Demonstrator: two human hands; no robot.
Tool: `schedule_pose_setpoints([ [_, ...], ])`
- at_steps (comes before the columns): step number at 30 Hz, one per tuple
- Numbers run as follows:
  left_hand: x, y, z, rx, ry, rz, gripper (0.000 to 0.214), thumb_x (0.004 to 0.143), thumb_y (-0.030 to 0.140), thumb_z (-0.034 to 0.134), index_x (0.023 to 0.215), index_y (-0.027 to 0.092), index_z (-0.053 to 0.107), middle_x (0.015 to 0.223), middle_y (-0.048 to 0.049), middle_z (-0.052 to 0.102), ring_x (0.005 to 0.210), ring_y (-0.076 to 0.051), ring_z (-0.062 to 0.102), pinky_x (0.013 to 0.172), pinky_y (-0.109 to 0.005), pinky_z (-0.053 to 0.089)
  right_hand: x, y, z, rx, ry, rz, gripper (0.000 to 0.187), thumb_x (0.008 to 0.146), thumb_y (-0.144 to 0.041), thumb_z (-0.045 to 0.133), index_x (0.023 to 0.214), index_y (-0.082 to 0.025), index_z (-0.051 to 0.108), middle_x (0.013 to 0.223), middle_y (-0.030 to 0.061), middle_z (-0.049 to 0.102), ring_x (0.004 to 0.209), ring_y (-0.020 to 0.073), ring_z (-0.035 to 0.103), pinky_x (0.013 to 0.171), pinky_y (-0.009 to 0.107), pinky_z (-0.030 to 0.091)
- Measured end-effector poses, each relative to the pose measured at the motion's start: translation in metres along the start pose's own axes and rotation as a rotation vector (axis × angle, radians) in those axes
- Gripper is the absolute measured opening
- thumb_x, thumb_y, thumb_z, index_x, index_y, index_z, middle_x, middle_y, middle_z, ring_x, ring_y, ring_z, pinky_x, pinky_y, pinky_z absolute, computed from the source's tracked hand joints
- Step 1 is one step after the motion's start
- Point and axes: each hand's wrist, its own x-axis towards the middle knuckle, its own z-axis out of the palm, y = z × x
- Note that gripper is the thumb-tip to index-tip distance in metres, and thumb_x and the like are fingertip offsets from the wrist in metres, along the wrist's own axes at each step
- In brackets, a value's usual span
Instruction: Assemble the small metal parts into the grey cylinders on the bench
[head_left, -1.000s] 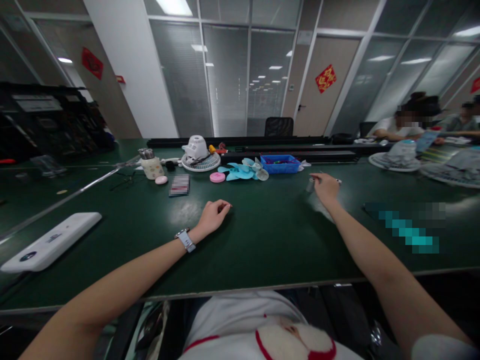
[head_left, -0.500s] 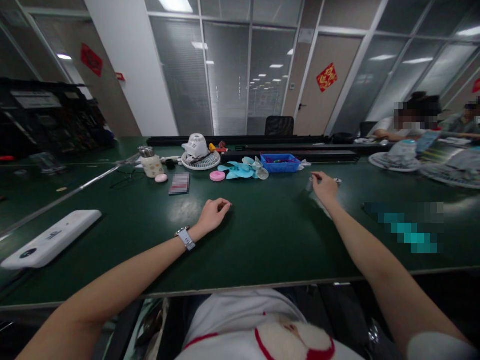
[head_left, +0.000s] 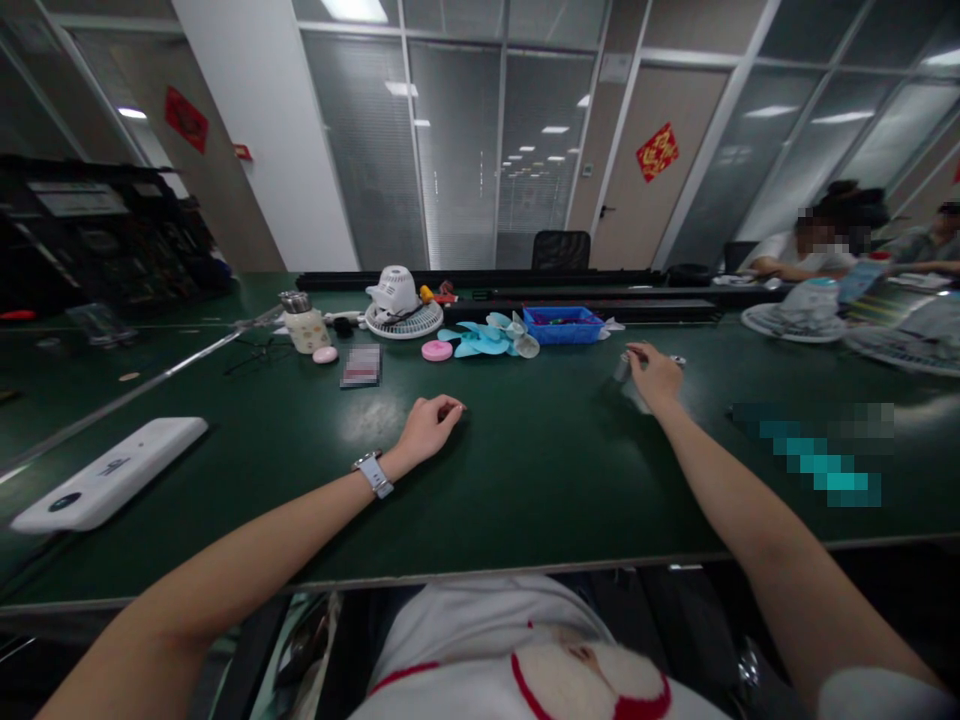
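My left hand (head_left: 429, 426) rests on the dark green table (head_left: 525, 470) with its fingers curled loosely and nothing in them; a watch sits on that wrist. My right hand (head_left: 655, 376) reaches farther out to the right, its fingers pinched on a small grey object (head_left: 622, 368) that I cannot name. A thin light tool tip (head_left: 677, 361) shows just beyond the hand. A light blue fan blade (head_left: 489, 340) and a blue parts tray (head_left: 562, 325) lie beyond, between the two hands.
A white fan housing on a round grille (head_left: 400, 303), a pink disc (head_left: 436, 350), a cup (head_left: 304, 326) and a white flat device (head_left: 105, 474) lie on the left. Other people sit at the far right with fan parts (head_left: 795, 315).
Both hands have stayed almost where they were; the view has shifted slightly.
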Motion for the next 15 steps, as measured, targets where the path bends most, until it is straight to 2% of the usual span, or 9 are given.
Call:
schedule_pose_setpoints([
  [9, -0.0001, 0.0000, 0.0007, -0.003, 0.002, 0.004, 0.032, 0.094, 0.041, 0.048, 0.102, 0.021, 0.071, 0.093, -0.0053, 0.072, 0.090, -0.023, 0.059, 0.081, -0.037, 0.045, -0.0009, 0.0064, 0.0030, -0.035, -0.010, -0.107, 0.039, 0.093, -0.044, 0.051, 0.121, -0.023, 0.068, 0.103, 0.0105, 0.074, 0.088, 0.0275, 0.067, 0.076, 0.035, 0.045],
  [15, 0.0003, -0.0018, 0.0015, 0.003, 0.010, 0.012, 0.031, 0.093, 0.041, 0.049, 0.101, 0.022, 0.072, 0.091, -0.0049, 0.072, 0.089, -0.023, 0.060, 0.080, -0.036, 0.045, -0.0006, 0.0077, 0.0044, -0.061, 0.000, -0.158, 0.038, 0.093, -0.042, 0.052, 0.123, -0.023, 0.067, 0.109, 0.0110, 0.073, 0.091, 0.0277, 0.066, 0.076, 0.034, 0.044],
])
